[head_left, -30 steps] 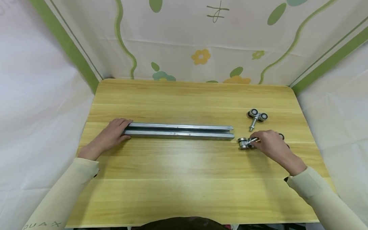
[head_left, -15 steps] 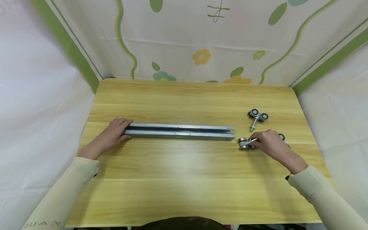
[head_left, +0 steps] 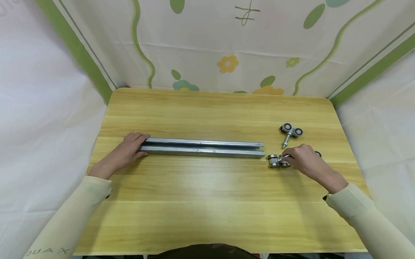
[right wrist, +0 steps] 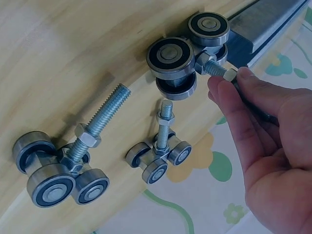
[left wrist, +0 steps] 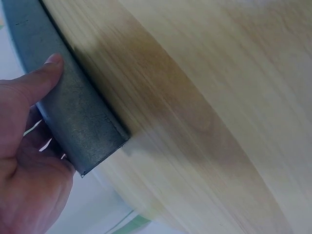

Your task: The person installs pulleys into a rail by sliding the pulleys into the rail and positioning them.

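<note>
In the head view, a grey metal channel rail (head_left: 203,152) lies lengthwise on the wooden table, its slot facing up. My left hand (head_left: 126,151) grips its left end; the left wrist view shows the thumb (left wrist: 41,80) across the rail's side. At the other end, my right hand (head_left: 307,162) pinches the threaded bolt of a roller trolley (right wrist: 170,56) between thumb and fingers. That trolley's wheels sit just beyond the rail's right end, apart from it in the head view. A second trolley (head_left: 289,131) lies behind. The third trolley (right wrist: 53,183) is mostly hidden by my right hand in the head view.
The table (head_left: 197,220) extends in front of and behind the rail. White cloth (head_left: 39,120) hangs on the left, with another cloth (head_left: 382,124) on the right. A flower-printed cloth (head_left: 197,37) stands along the table's back edge.
The held trolley has shifted slightly left toward the rail's end and turned a little with my right hand. My left hand and the rail stay in place.
</note>
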`<state>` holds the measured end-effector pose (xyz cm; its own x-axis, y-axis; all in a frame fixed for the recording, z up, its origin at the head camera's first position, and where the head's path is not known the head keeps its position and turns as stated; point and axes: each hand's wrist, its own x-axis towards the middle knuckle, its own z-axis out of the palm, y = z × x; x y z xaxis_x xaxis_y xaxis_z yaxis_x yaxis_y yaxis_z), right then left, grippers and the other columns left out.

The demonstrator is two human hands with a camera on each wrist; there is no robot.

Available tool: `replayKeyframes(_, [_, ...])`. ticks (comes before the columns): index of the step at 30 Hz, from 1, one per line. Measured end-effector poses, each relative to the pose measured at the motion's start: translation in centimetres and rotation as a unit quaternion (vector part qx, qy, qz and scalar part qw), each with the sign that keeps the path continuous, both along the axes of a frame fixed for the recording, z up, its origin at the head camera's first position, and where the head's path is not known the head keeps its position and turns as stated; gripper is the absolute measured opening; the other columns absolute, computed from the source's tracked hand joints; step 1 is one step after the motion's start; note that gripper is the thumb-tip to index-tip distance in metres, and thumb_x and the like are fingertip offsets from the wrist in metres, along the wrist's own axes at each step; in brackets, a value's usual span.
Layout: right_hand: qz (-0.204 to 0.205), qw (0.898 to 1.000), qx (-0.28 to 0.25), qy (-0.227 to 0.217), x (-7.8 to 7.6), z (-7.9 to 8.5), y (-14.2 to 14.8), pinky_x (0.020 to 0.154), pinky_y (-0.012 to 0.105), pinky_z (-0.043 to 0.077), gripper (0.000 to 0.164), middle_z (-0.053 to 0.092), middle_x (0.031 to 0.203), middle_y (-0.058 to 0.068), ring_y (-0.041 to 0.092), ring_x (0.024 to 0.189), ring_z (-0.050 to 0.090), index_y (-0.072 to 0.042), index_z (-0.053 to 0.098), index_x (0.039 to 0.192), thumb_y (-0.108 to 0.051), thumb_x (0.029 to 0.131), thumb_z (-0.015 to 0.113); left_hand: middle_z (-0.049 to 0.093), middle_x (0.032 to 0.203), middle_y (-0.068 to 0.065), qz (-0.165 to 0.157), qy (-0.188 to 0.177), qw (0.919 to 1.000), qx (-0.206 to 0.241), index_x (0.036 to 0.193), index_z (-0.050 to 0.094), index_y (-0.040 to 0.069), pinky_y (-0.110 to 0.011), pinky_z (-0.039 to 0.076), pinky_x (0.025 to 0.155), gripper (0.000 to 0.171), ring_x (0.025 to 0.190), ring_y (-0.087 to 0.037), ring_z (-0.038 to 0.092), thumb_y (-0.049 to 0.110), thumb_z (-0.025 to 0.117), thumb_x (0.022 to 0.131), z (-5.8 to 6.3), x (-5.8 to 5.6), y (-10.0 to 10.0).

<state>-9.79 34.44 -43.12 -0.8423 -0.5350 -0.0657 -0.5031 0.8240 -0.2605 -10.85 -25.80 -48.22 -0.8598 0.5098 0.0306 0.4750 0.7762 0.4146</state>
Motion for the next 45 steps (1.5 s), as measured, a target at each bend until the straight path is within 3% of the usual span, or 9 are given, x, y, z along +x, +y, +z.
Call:
replayKeyframes(7, [0.004,1.0,0.007,0.01,-0.7,-0.2,-0.4,0.047,0.025,0.046,0.009,0.072,0.076,0.005,0.0,0.051,0.049,-0.003,0.075,0.092,-0.009,0.086,0.07,0.057,0.124,-0.03,-0.001,-0.004,1.0,-0.003,0.134,0.049,-0.01,-0.06,0.027,0.111,0.06,0.116,-0.044,0.048,0.011,0.074,0.084,-0.1,0.0,0.1])
replayKeyframes(15, [0.011,1.0,-0.001,0.026,-1.4,-0.3,-0.7,0.053,0.028,0.053,0.009,0.073,0.079,0.005,0.003,0.058,0.058,-0.003,0.075,0.092,-0.008,0.087,0.07,0.057,0.125,-0.029,0.003,-0.002,1.0,-0.007,0.135,0.049,-0.01,-0.058,0.03,0.109,0.06,0.115,-0.042,0.048,0.011,0.073,0.084,0.0,0.0,0.1])
replayKeyframes(21, [0.023,0.999,-0.011,0.041,-1.8,-0.1,-1.0,0.055,0.031,0.054,0.013,0.073,0.08,0.007,0.002,0.057,0.056,0.0,0.075,0.096,-0.008,0.088,0.068,0.057,0.125,-0.028,0.004,-0.001,1.0,-0.009,0.135,0.049,-0.009,-0.057,0.035,0.103,0.06,0.115,-0.041,0.048,0.011,0.073,0.084,0.0,0.0,0.1])
replayKeyframes(28, [0.027,0.999,-0.02,0.04,-2.5,0.4,-1.8,0.057,0.032,0.056,0.014,0.074,0.081,0.007,0.0,0.055,0.055,0.0,0.075,0.096,-0.01,0.089,0.067,0.057,0.123,-0.029,0.001,0.006,1.0,-0.004,0.134,0.049,-0.01,-0.058,0.035,0.102,0.06,0.113,-0.042,0.048,0.011,0.073,0.084,-0.1,-0.1,0.2])
replayKeyframes(37, [0.034,0.998,-0.023,0.053,-2.7,0.4,-2.5,0.059,0.034,0.057,0.012,0.075,0.083,0.008,0.008,0.061,0.064,-0.001,0.076,0.094,-0.008,0.087,0.069,0.058,0.122,-0.029,-0.003,0.017,0.9998,0.005,0.133,0.05,-0.01,-0.057,0.034,0.102,0.059,0.112,-0.042,0.048,0.011,0.074,0.083,-0.4,-0.2,0.3])
replayKeyframes(45, [0.031,0.999,-0.022,0.03,-2.8,-0.1,-3.3,0.06,0.034,0.057,0.013,0.075,0.085,0.006,0.007,0.064,0.064,-0.003,0.076,0.096,-0.011,0.089,0.068,0.059,0.12,-0.029,-0.005,0.034,0.9994,0.006,0.132,0.051,-0.011,-0.059,0.037,0.097,0.059,0.109,-0.042,0.049,0.01,0.075,0.082,-0.6,-0.1,0.2])
